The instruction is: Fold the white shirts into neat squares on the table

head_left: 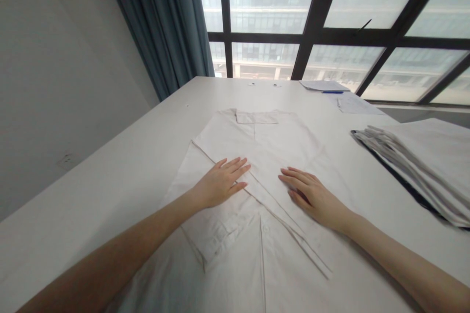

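A white shirt [257,146] lies spread on the white table, its collar [257,118] toward the far side. One sleeve [271,195] is laid slantwise across the body, and a cuff end [216,247] shows at the lower left. My left hand [223,181] rests flat on the cloth over the slanting sleeve, fingers stretched out and apart from any grip. To the right, my right hand [308,193] touches the shirt with palm down, its fingers loosely extended and holding nothing. The shirt's lower end runs out of view at the bottom.
A stack of folded white cloth [429,156] with a dark layer beneath sits at the right. Papers [325,86] and a blue pen [332,92] lie at the far right of the table [147,142]. Beyond are a blue curtain [172,19] and windows; a wall stands at left.
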